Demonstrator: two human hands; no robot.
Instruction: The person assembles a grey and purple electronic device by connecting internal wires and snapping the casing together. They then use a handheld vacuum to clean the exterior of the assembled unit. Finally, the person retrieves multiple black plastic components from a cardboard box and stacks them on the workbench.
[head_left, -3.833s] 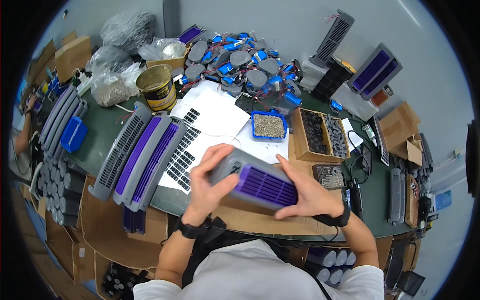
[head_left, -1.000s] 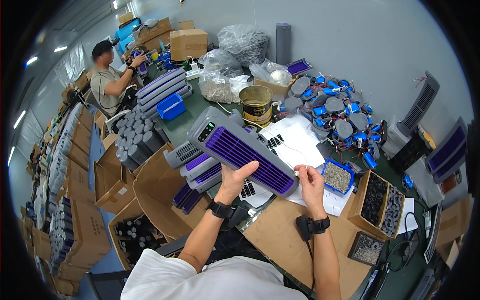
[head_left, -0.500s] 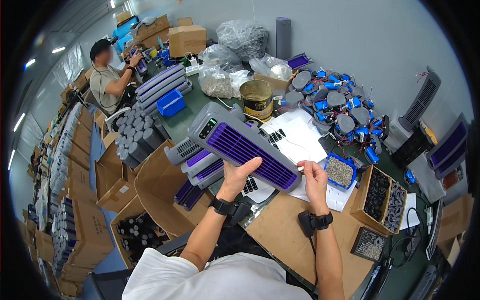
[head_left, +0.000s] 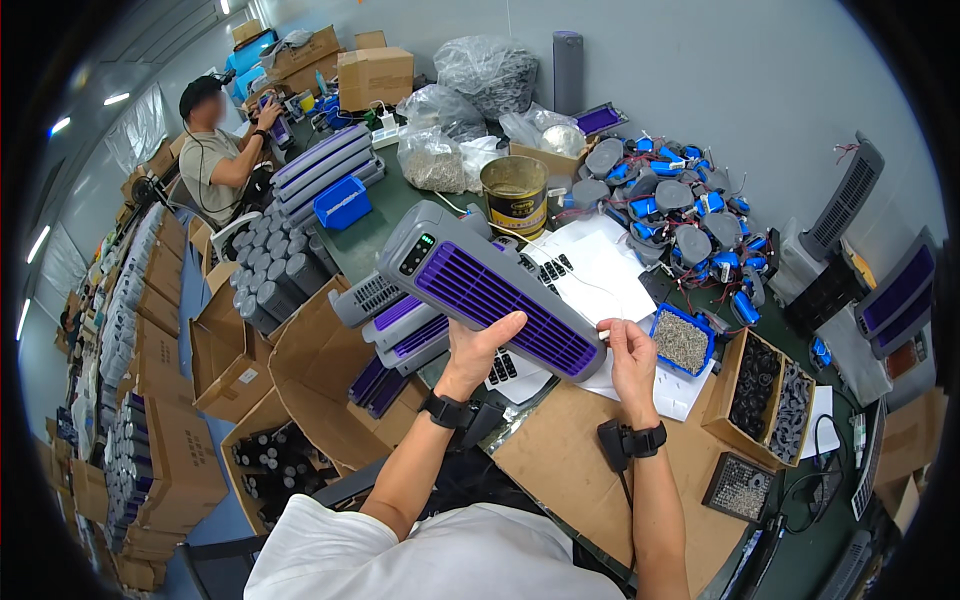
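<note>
A grey tower fan (head_left: 505,290) with a purple slatted grille lies tilted across my view, small lights glowing on the dark panel at its upper left end. My left hand (head_left: 474,355) grips it from below near the middle, thumb over the edge of the grille. At the fan's lower right end, my right hand (head_left: 630,360) pinches the white plug of a thin cable (head_left: 585,280). The plug meets or almost meets the fan's end; whether it is inserted I cannot tell. More grey and purple fan bodies (head_left: 405,325) lie behind the held one.
Cardboard (head_left: 570,450) covers the near table. To the right stand a blue tray of small metal parts (head_left: 682,340) and a box of black and grey parts (head_left: 755,395). Blue-wrapped batteries and grey bases (head_left: 690,230) pile up beyond. A yellow-black can (head_left: 515,195) stands behind. Far left sits another person (head_left: 215,170).
Almost nothing differs: the fan and both hands keep their places with only a slight shift. The person at the far left has moved their hands a little.
</note>
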